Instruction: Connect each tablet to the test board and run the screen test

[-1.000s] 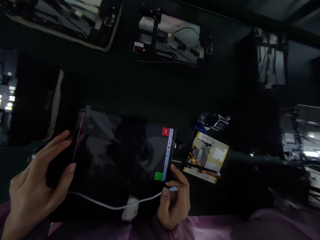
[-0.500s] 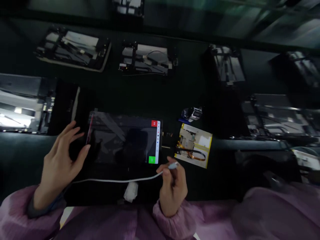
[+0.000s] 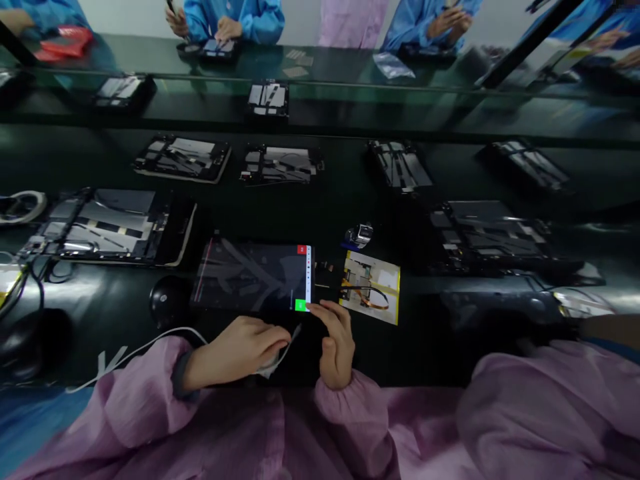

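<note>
Pointing right hand (image 3: 336, 341), with fingers apart, at green corner of screen (image 3: 250, 277), flat near front edge of counter (image 3: 280, 212); curling left hand (image 3: 243, 348) beside cable (image 3: 297, 331), cannot tell whether pinching it.

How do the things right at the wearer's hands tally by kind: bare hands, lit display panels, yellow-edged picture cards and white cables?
Bare hands: 2 (left hand, right hand)
Display panel: 1
Yellow-edged picture card: 1
White cable: 1, partly hidden by the left hand
Total: 5
</note>
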The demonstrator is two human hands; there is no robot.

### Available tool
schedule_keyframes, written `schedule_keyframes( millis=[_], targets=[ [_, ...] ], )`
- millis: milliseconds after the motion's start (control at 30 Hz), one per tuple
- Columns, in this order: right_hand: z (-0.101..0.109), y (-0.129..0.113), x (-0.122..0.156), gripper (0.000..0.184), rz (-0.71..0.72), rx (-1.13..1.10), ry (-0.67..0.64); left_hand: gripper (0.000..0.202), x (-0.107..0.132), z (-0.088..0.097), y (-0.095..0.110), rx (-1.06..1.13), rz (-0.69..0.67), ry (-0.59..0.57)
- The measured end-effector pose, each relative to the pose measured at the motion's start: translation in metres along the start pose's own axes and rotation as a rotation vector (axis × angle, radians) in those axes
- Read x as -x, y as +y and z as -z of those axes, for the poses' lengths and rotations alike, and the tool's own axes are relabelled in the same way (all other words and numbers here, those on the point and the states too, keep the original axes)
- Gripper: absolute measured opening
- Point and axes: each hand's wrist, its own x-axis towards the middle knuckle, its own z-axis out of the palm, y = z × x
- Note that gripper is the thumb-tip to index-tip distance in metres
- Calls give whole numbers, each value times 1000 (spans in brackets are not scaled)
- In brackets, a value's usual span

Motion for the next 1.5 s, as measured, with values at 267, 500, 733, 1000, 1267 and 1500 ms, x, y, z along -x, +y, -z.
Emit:
schedule_keyframes(
  millis=[267, 500, 733, 1000, 1267, 1500],
  targets=[
    [-10, 4, 3, 36, 54, 215, 159, 24, 5, 7, -3, -50, -36, -69],
    [-5, -2, 7, 29, -2, 183, 288, 19, 17, 2, 1, -252, -98, -300],
    [-8, -32, 32, 21, -355, -192, 158, 9, 26, 15, 14, -237, -40, -81],
    [-12, -45, 7, 11, -531, -566, 90, 23, 20, 25, 13, -178, -96, -105],
    [-9, -7, 11, 4, -207, -84, 216, 38, -2, 41, -37, -280, 108, 163],
    [-21, -6, 5, 10, 4, 130, 172, 39, -9, 24, -45, -275, 20, 103]
  ],
)
